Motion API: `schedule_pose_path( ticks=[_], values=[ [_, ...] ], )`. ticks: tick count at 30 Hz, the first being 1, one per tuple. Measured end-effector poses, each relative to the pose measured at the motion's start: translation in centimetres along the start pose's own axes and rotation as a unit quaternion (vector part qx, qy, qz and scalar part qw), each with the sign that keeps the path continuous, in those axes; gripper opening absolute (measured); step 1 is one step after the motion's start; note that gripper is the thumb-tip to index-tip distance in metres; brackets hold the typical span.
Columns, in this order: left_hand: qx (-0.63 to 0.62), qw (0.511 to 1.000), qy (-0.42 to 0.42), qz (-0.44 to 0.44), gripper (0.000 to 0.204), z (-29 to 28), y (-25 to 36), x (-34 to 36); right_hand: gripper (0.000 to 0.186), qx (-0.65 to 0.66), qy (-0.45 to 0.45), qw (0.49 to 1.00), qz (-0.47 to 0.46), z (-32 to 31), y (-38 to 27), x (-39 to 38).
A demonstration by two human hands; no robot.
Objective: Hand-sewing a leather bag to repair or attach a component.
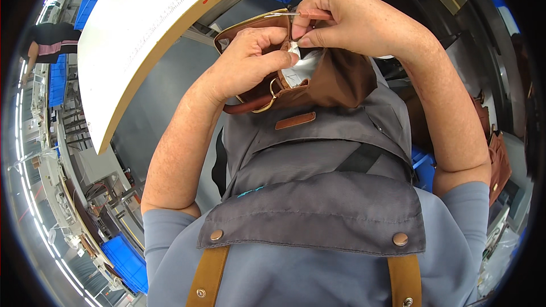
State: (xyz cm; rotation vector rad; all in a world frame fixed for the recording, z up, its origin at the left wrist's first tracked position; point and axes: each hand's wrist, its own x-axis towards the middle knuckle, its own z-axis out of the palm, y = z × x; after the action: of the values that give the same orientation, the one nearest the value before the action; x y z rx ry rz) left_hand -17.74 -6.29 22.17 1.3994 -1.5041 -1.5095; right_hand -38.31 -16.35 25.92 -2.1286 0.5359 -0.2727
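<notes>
A brown handbag (341,82) lies on my lap, its mouth open, with a gold-toothed zipper (250,21) along the far edge. My left hand (247,59) is closed on the bag's edge, fingers curled over it and thumb against a white piece (298,72) inside the opening. A rolled brown handle (250,105) with a gold ring (272,94) hangs below that hand. In my right hand (335,20) is a thin metal tool with a red handle (315,14), its shaft pointing left across the zipper. My right thumb and fingertips meet at the bag's rim; what they pinch there is hidden.
A white tabletop with a tan edge (136,40) curves past on the left. Blue bins (122,261) stand lower left and behind. Another person (54,42) is at far left. More brown bags (499,159) hang at right. A grey apron (318,210) covers my lap.
</notes>
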Motion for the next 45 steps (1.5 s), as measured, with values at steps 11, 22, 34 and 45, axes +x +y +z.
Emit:
schedule_pose_path(
  ticks=[11,22,34,45],
  values=[
    [0.31,0.932,0.133,0.133,0.026,1.2,0.3,-0.1,0.017,0.001,0.018,1.0,0.017,-0.2,0.6,-0.1],
    [0.413,0.864,0.223,0.182,0.02,3.3,0.4,-1.1,0.017,-0.191,0.06,0.979,-0.032,1.1,-0.6,-0.9],
    [0.421,0.854,0.228,0.204,0.018,3.6,0.0,-1.2,0.012,-0.141,0.072,0.98,-0.119,2.3,0.5,-1.3],
    [0.446,0.87,0.106,0.183,0.009,2.5,0.8,-1.4,0.014,-0.152,-0.027,0.977,-0.151,1.1,0.4,-1.2]
  ],
)
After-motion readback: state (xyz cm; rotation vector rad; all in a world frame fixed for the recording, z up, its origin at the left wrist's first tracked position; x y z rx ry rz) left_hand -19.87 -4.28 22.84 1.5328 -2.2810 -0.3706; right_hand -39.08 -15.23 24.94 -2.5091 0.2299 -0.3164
